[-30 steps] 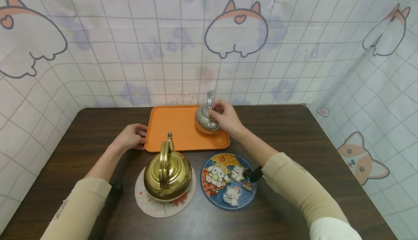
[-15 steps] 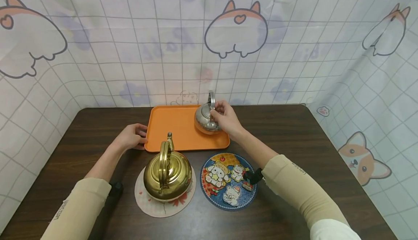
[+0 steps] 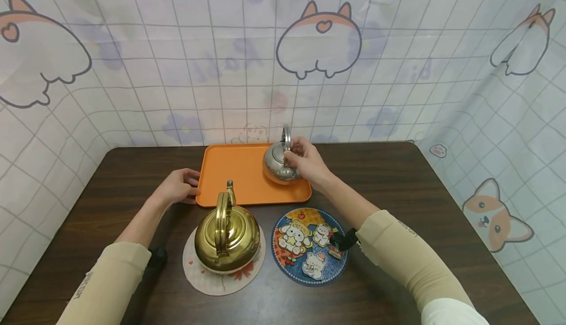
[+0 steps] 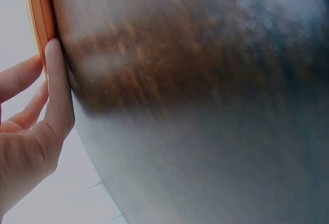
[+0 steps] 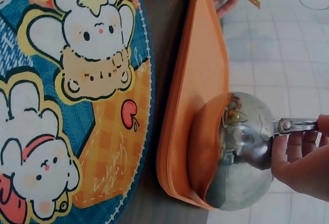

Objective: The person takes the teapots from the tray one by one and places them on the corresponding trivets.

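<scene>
A beige sleeve point(image 3: 108, 278) leads up to the left hand point(image 3: 176, 187), whose fingers are relaxed and slightly spread, their tips touching the left edge of an orange rectangular tray point(image 3: 234, 168). In the left wrist view, the thumb lies against the outside of the rim. The tray lies flat near the back of the dark wood-grain desk point(image 3: 384, 177). In front of its left half, a gold kettle point(image 3: 205, 239) stands upright on a pale pink round mat point(image 3: 221, 286), handle raised and spout toward the tray.

At the tray's right end sits a smaller silver kettle point(image 3: 271, 164), its shiny side reflecting the orange. The right hand point(image 3: 309, 164) pinches its upright handle point(image 3: 286, 141) between thumb and fingers. Nearer the front, a blue round mat point(image 3: 309, 246) printed with cartoon animals lies just right of the pink one. Beyond the right sleeve point(image 3: 407, 256), a corgi drawing point(image 3: 497, 217) peers from the tile-patterned wall covering point(image 3: 477, 133).
</scene>
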Motion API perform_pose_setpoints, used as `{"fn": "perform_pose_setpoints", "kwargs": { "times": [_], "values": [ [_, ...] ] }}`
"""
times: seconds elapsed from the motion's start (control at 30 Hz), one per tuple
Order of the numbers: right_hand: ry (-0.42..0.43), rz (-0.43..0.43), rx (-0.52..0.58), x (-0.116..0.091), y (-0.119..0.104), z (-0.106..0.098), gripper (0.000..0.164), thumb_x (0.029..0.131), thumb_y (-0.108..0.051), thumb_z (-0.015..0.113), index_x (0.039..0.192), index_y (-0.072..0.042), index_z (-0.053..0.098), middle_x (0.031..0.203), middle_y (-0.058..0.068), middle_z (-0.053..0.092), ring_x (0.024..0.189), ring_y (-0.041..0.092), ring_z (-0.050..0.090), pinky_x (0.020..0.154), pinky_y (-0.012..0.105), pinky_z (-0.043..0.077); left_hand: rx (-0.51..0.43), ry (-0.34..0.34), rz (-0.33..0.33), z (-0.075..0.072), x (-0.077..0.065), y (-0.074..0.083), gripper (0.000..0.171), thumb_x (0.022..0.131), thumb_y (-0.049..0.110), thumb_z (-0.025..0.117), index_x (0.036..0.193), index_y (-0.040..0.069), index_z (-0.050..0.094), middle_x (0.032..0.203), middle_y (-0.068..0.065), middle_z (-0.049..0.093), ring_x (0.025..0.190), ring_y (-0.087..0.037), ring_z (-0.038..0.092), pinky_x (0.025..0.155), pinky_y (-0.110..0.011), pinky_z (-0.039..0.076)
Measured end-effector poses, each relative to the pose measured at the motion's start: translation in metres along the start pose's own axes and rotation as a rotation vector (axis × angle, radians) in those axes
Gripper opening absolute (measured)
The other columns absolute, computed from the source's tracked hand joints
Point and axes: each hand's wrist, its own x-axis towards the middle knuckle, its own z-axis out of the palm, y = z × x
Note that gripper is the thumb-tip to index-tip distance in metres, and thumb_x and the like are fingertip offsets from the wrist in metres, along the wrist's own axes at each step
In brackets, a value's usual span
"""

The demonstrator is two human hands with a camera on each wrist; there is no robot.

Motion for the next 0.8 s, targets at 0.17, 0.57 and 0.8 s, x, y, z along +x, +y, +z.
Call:
{"fn": "perform_pose_setpoints", "kwargs": {
  "times": [0.17, 0.57, 0.8],
  "values": [
    [0.002, 0.016, -0.022, -0.002, -0.003, -0.001, 0.016, 0.099, -0.009, 0.054, 0.113, -0.002, 0.049, 0.113, 0.018, 0.057, 0.093, 0.025, 0.055, 0.085, 0.045, 0.050, -0.007, -0.007, -0.002, 0.000, -0.001, 0.001, 0.051, 0.093, -0.005, 0.055, 0.140, -0.009, 0.034, 0.119, -0.029, 0.045, 0.089, -0.030, 0.062, 0.073, -0.040, 0.058],
    [-0.019, -0.003, -0.045, -0.008, -0.010, -0.003, 0.019, 0.099, -0.011, 0.055, 0.115, -0.004, 0.051, 0.117, 0.020, 0.057, 0.097, 0.027, 0.056, 0.089, 0.048, 0.050, 0.007, -0.006, 0.007, 0.001, -0.001, 0.001, 0.050, 0.093, -0.005, 0.055, 0.139, -0.009, 0.036, 0.118, -0.029, 0.047, 0.087, -0.028, 0.063, 0.073, -0.039, 0.058],
    [-0.058, -0.027, -0.054, -0.015, -0.014, -0.007, 0.021, 0.098, -0.010, 0.056, 0.118, -0.004, 0.052, 0.118, 0.022, 0.056, 0.100, 0.029, 0.056, 0.090, 0.050, 0.049, -0.004, -0.009, 0.006, 0.000, 0.000, 0.001, 0.051, 0.093, -0.005, 0.056, 0.139, -0.010, 0.035, 0.118, -0.029, 0.046, 0.088, -0.029, 0.063, 0.073, -0.040, 0.058]
  ]
}}
